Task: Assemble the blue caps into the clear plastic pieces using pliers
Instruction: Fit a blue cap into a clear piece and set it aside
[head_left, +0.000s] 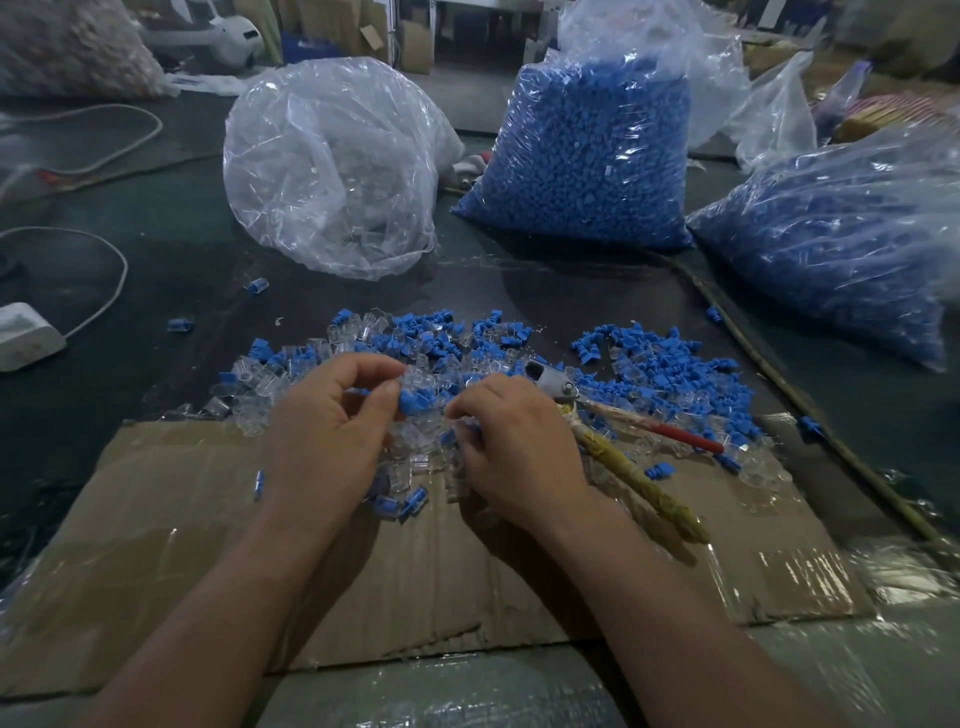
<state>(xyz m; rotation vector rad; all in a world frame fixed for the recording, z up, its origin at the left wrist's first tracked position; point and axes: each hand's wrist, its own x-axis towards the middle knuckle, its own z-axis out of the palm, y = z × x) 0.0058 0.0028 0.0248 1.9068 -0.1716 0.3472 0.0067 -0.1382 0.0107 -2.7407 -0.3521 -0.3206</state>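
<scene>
Blue cap (413, 404) pinched in L hand (332, 415); R hand (511, 441) curled, grip unclear; pliers (623, 469) lie beside.

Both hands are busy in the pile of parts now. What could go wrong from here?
1. The left hand pinches a small blue plastic cap only by the fingertips; it might slip into the mixed pile.
2. The metal pliers with red and yellow-wrapped handles lie close by the right hand; the wrist might knock them and scatter parts off the brown cardboard sheet.
</scene>
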